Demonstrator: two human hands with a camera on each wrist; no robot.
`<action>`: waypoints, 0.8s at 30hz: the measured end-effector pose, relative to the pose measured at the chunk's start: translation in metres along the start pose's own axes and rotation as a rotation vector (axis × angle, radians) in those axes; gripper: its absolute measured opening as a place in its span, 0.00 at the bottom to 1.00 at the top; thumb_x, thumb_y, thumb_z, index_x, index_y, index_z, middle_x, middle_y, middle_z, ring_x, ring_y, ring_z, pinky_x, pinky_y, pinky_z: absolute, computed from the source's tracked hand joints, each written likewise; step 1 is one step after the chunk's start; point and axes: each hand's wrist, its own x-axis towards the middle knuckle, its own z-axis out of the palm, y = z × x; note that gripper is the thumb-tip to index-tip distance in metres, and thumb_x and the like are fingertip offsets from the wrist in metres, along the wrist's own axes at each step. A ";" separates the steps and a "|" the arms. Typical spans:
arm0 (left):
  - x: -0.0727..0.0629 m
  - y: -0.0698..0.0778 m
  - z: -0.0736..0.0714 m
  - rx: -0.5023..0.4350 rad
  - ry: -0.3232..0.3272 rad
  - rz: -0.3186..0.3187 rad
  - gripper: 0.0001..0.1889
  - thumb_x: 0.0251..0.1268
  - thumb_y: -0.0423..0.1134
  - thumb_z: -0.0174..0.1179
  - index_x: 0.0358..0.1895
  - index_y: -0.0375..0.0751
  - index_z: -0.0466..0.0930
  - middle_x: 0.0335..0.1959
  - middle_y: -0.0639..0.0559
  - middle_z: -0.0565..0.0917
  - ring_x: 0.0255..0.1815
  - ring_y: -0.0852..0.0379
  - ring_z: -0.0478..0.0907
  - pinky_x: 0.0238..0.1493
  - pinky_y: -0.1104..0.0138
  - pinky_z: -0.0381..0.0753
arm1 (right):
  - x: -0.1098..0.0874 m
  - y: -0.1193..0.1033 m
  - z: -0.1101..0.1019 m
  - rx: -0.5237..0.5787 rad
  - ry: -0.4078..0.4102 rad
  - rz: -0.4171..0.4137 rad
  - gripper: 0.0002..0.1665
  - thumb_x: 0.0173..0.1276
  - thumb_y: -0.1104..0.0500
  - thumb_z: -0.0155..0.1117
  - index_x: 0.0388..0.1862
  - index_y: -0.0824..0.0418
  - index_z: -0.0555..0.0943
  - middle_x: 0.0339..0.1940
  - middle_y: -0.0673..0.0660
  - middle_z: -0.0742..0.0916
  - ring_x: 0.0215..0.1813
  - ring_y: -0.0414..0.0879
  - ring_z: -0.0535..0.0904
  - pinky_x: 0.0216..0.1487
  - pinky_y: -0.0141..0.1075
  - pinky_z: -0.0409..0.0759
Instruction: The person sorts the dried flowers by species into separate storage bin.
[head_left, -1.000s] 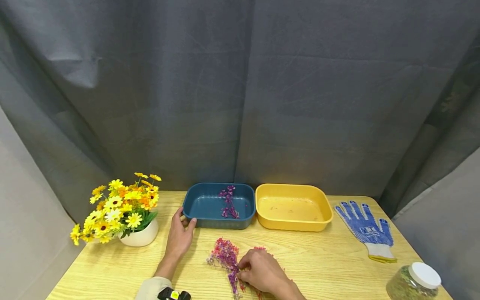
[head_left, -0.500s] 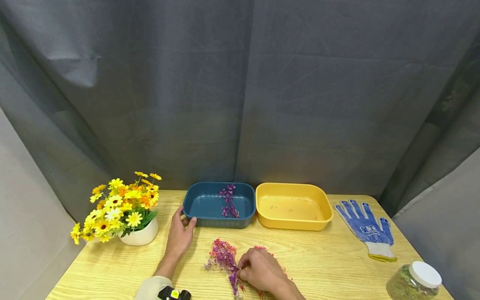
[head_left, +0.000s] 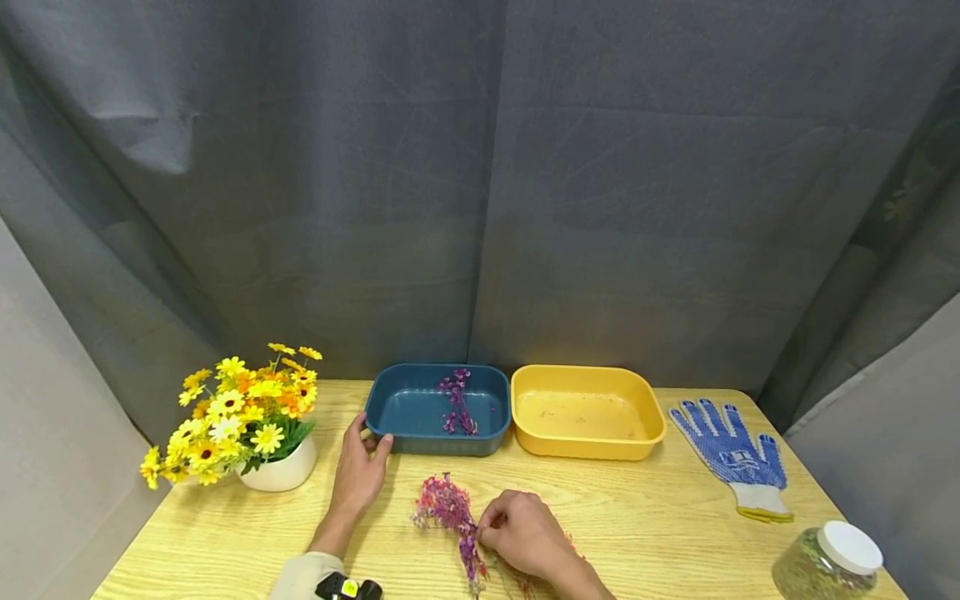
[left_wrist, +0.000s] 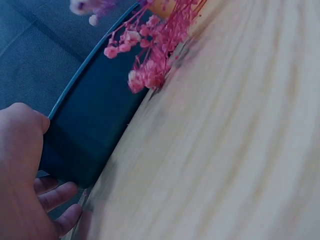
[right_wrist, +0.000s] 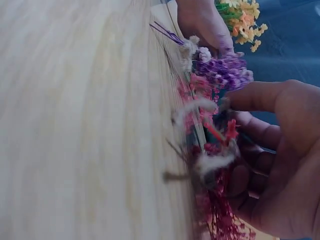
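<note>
My left hand (head_left: pixel 358 475) grips the left corner of a dark blue plastic tray (head_left: pixel 442 447), thumb at its front and fingers around the side. A purple dried-flower sprig (head_left: pixel 457 407) lies inside that tray. In front of it, a loose bunch of pink and purple dried flowers (head_left: pixel 448 506) lies on the table. My right hand (head_left: pixel 521 529) pinches a thin stem at the bunch's right edge between thumb and index finger. Red dried flowers (right_wrist: pixel 227 220) show below the right fingers in the right wrist view, partly hidden by the hand.
Right of the blue tray stands a yellow tray (head_left: pixel 588 450) with small bits in it. A white pot (head_left: pixel 281 471) of yellow flowers (head_left: pixel 232 417) is at the left. A blue-and-white glove (head_left: pixel 738 462) and a lidded jar (head_left: pixel 821 567) lie at the right. A grey curtain (head_left: pixel 480 183) hangs behind.
My right hand has shifted slightly, and its fingers are a little differently curled. The red flowers above its knuckles have dropped from sight. The left hand and the trays have stayed put.
</note>
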 end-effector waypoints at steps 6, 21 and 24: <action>0.001 -0.001 0.000 -0.005 -0.004 0.003 0.35 0.73 0.49 0.52 0.75 0.43 0.48 0.69 0.41 0.65 0.60 0.45 0.75 0.59 0.49 0.73 | 0.002 0.001 -0.005 0.189 -0.005 0.090 0.04 0.61 0.56 0.66 0.27 0.48 0.84 0.28 0.43 0.84 0.26 0.38 0.75 0.27 0.33 0.73; 0.000 0.000 0.000 -0.004 -0.010 0.001 0.35 0.73 0.49 0.52 0.75 0.43 0.48 0.69 0.41 0.65 0.61 0.44 0.75 0.59 0.49 0.71 | 0.007 0.004 -0.009 0.552 -0.020 0.112 0.12 0.65 0.53 0.66 0.37 0.61 0.84 0.26 0.51 0.84 0.24 0.41 0.73 0.27 0.33 0.74; 0.000 0.000 0.000 -0.001 -0.009 -0.002 0.35 0.73 0.49 0.52 0.75 0.44 0.48 0.69 0.41 0.65 0.61 0.44 0.75 0.59 0.49 0.71 | 0.008 0.004 -0.010 0.654 -0.034 0.111 0.11 0.66 0.57 0.64 0.39 0.66 0.82 0.26 0.52 0.83 0.24 0.42 0.74 0.29 0.34 0.77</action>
